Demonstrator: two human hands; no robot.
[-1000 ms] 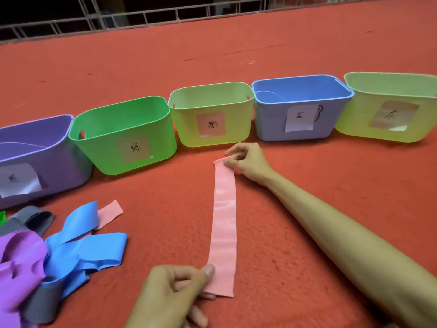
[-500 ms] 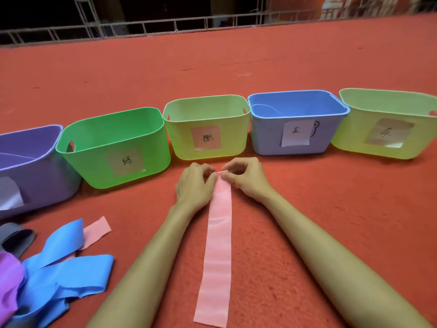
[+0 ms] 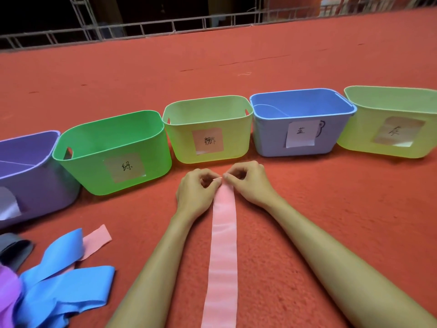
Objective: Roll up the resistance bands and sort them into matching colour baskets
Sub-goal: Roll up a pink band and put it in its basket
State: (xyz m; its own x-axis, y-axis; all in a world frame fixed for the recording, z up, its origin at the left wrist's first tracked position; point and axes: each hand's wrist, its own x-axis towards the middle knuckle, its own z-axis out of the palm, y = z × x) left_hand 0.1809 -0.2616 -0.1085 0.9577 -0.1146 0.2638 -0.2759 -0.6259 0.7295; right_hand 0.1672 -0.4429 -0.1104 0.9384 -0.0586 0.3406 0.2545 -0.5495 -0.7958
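A long pink resistance band lies flat on the red carpet, running from the frame's bottom edge away from me. My left hand and my right hand both pinch its far end, fingertips almost touching. Just beyond them stands a yellow-green basket with a pink label. The row also holds a purple basket, a green basket, a blue basket and a second yellow-green basket at the far right.
A loose pile of bands sits at the lower left: blue bands, a second pink band, a grey band and a purple one. A metal railing edges the carpet at the back.
My left hand let go of the band's near end and moved up to its far end beside my right hand. The camera has tilted, shifting the baskets lower in view.
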